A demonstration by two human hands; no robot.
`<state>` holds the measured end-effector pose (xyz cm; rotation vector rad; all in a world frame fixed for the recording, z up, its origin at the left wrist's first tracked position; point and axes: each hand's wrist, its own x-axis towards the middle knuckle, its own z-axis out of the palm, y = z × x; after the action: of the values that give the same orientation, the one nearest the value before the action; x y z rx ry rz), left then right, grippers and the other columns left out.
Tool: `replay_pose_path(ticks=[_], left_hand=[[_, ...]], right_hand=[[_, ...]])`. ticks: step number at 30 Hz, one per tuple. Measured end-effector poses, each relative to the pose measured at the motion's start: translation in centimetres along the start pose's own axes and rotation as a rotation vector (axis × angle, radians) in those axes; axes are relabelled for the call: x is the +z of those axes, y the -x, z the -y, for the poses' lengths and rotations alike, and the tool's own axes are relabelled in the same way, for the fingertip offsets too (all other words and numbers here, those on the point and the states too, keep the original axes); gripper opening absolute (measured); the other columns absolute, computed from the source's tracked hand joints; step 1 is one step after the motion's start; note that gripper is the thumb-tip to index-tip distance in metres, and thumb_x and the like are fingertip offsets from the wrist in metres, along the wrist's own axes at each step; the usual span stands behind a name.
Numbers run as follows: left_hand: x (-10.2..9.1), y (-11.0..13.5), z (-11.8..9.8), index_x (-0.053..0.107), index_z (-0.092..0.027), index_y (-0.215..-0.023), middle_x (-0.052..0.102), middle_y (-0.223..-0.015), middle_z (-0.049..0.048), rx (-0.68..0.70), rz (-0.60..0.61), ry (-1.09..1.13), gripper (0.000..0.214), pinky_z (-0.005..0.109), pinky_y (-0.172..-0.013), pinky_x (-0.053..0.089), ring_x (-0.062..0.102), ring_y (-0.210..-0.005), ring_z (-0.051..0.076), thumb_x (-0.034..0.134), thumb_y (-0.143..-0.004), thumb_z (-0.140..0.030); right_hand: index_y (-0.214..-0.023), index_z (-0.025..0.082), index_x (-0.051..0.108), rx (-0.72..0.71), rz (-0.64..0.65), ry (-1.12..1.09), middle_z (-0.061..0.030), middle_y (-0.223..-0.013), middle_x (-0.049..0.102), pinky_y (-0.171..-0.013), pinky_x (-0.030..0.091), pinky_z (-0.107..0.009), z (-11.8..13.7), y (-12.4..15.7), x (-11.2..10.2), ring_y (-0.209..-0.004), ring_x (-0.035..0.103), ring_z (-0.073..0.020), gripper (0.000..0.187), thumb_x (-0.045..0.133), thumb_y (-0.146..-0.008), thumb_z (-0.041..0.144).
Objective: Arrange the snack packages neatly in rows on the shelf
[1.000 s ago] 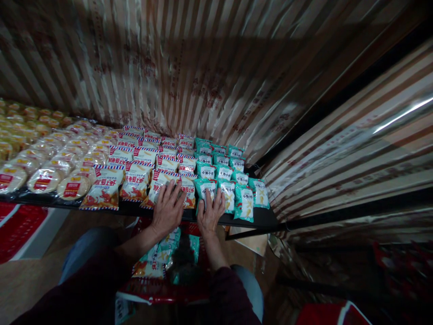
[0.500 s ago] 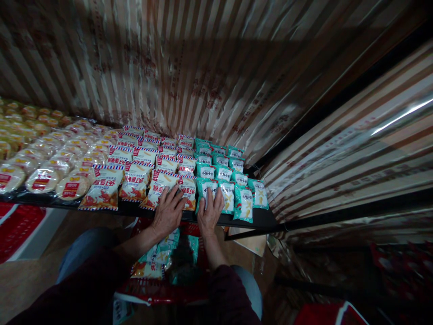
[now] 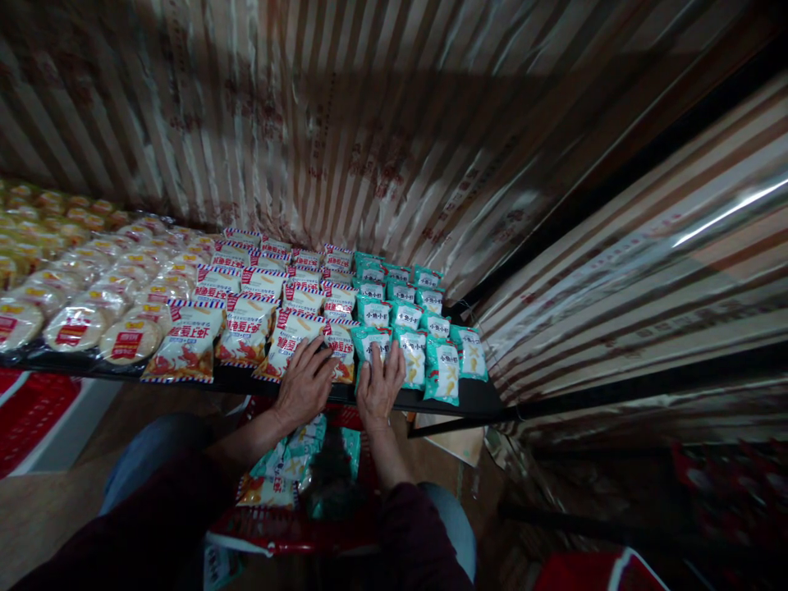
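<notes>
Fingers outstretched, my left hand rests over the front of two white-and-orange snack bags with striped edges. My right hand lies with its fingers stretched on a teal snack bag at the front of its row, covering much of it. Both palms face down at the front edge of the black shelf. More teal bags stand to the right of my right hand, one leaning forward over the edge. Neither hand is visibly wrapped round a bag.
Below my forearms, a red basket between my knees holds several teal bags and an orange one. Round crackers in clear wrap fill the shelf's left side. Striped plastic sheeting hangs behind. A black frame bar runs to the right.
Almost nothing differs. Both hands stay on the same bags, with only a very slight shift of the fingers and the view.
</notes>
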<state>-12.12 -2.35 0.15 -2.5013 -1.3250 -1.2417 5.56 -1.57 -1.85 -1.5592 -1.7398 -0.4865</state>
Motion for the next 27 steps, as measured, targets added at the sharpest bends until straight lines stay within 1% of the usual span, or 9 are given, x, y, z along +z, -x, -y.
replay_pose_path(ticks=[3,5,9,12,16,22,24,27], left_hand=[[0.0,0.0,-0.1,0.058,-0.013,-0.118,0.06,-0.122,0.0135,0.017,-0.011,-0.003,0.033,0.056,-0.111,0.03,0.036,-0.135,0.03,0.045,-0.088,-0.011],[0.0,0.0,-0.1,0.059,-0.013,-0.116,0.06,-0.121,0.0131,0.026,-0.016,0.004,0.032,0.057,-0.111,0.031,0.036,-0.135,0.03,0.045,-0.087,-0.01],[0.0,0.1,0.0,0.06,-0.014,-0.113,0.061,-0.118,0.0121,0.031,-0.03,0.03,0.031,0.057,-0.11,0.031,0.039,-0.133,0.029,0.045,-0.086,-0.008],[0.1,0.0,0.2,0.06,-0.015,-0.112,0.063,-0.114,0.011,0.034,-0.058,0.053,0.03,0.056,-0.11,0.032,0.042,-0.131,0.028,0.046,-0.087,-0.008],[0.0,-0.1,0.2,0.061,-0.016,-0.112,0.064,-0.114,0.0094,0.025,-0.053,0.057,0.03,0.055,-0.11,0.032,0.044,-0.129,0.027,0.046,-0.087,-0.009],[-0.1,-0.3,-0.1,0.062,-0.015,-0.112,0.062,-0.117,0.0112,0.044,-0.038,0.019,0.03,0.055,-0.11,0.033,0.044,-0.128,0.028,0.048,-0.086,-0.011],[0.0,-0.3,-0.2,0.062,-0.015,-0.112,0.06,-0.12,0.0125,0.043,-0.039,0.003,0.029,0.055,-0.109,0.033,0.043,-0.129,0.029,0.049,-0.086,-0.011],[0.0,-0.2,-0.1,0.061,-0.016,-0.114,0.058,-0.124,0.0126,0.036,-0.035,0.006,0.031,0.055,-0.109,0.033,0.041,-0.13,0.029,0.049,-0.086,-0.011]], right_hand=[[-0.139,0.019,0.045,0.006,0.013,-0.012,-0.0168,-0.151,0.032,-0.105,0.034,-0.053,0.0,-0.1,0.1,-0.139,0.026,-0.0277,0.043,0.039,-0.097,0.025],[-0.138,0.018,0.046,0.013,-0.019,-0.024,-0.0176,-0.149,0.034,-0.105,0.035,-0.052,0.1,-0.4,0.1,-0.138,0.029,-0.0269,0.042,0.04,-0.097,0.024],[-0.134,0.018,0.05,0.043,-0.084,-0.039,-0.0173,-0.149,0.034,-0.104,0.036,-0.051,0.3,-1.0,0.2,-0.137,0.029,-0.027,0.039,0.041,-0.096,0.023],[-0.132,0.019,0.052,0.079,-0.063,-0.02,-0.0171,-0.151,0.03,-0.104,0.035,-0.052,0.5,-1.4,0.4,-0.138,0.027,-0.0284,0.038,0.041,-0.096,0.025],[-0.138,0.02,0.047,0.116,-0.008,-0.015,-0.0171,-0.154,0.023,-0.104,0.032,-0.057,0.6,-1.4,0.6,-0.139,0.022,-0.0309,0.043,0.038,-0.097,0.029],[-0.145,0.021,0.037,0.086,0.044,-0.058,-0.015,-0.157,0.016,-0.106,0.029,-0.059,0.5,-1.0,0.2,-0.143,0.015,-0.0306,0.048,0.031,-0.097,0.024],[-0.146,0.022,0.034,0.076,0.051,-0.065,-0.0148,-0.157,0.016,-0.107,0.03,-0.058,0.4,-0.9,0.3,-0.143,0.015,-0.0296,0.049,0.03,-0.097,0.022],[-0.146,0.02,0.033,0.059,0.031,-0.045,-0.0162,-0.155,0.021,-0.107,0.031,-0.056,0.4,-0.8,0.5,-0.143,0.016,-0.0287,0.049,0.033,-0.097,0.022]])
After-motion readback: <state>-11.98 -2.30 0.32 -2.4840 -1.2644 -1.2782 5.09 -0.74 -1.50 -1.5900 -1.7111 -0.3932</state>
